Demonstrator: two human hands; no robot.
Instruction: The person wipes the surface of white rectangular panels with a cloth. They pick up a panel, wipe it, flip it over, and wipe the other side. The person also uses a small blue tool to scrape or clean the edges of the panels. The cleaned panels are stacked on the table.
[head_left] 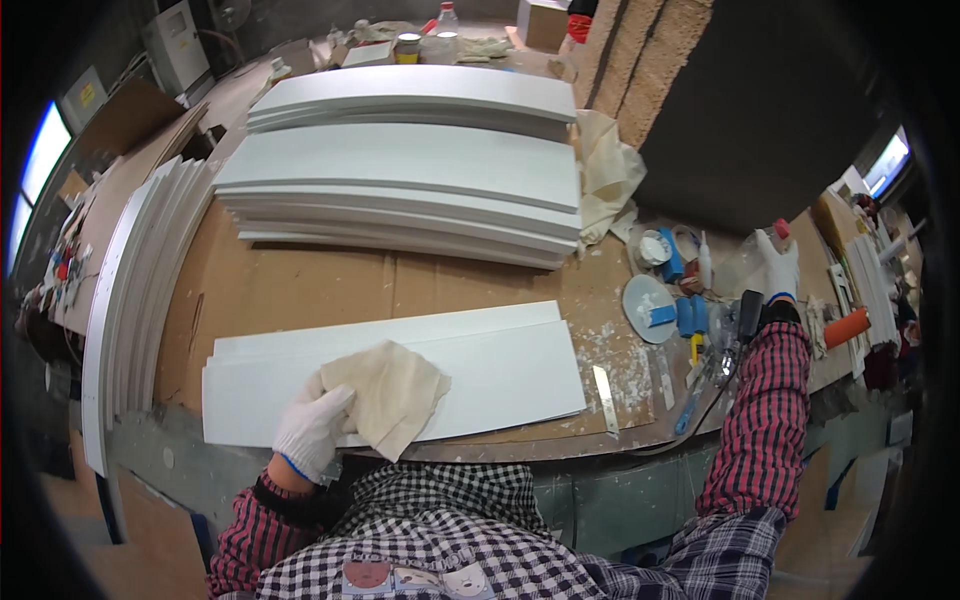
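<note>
Left hand point(314, 428), gloved, pinching left side of beige cloth point(395, 395) between thumb and fingers; cloth lies over the front white panels point(490, 370), near front edge of surface point(470, 290), left of its middle. Right hand point(779, 268), gloved, at clear bottle point(738, 264) with red cap point(781, 229), toward right edge of surface; fingers look curled, can't tell whether closed around it.

Doing it well, my judgement: keep cloth flat with an even, light hold, loose corners clear of the panel edge; get a full grip on the bottle body before lifting, keep cap end up, steer clear of the tools beside it.

Counts: gloved hands 2; cloth in hand 1; draped rag point(605, 170) 1, right of the stacks; front panels 2 visible, overlapping, offset; panel stacks point(400, 160) 2 toward back edge, layers too tight to count; upright panels point(150, 290) several along left edge, exact number unclear; pale disc point(640, 295) 1; bare metal strip point(606, 398) 1, near front edge; clear bottle at right hand 1.
</note>
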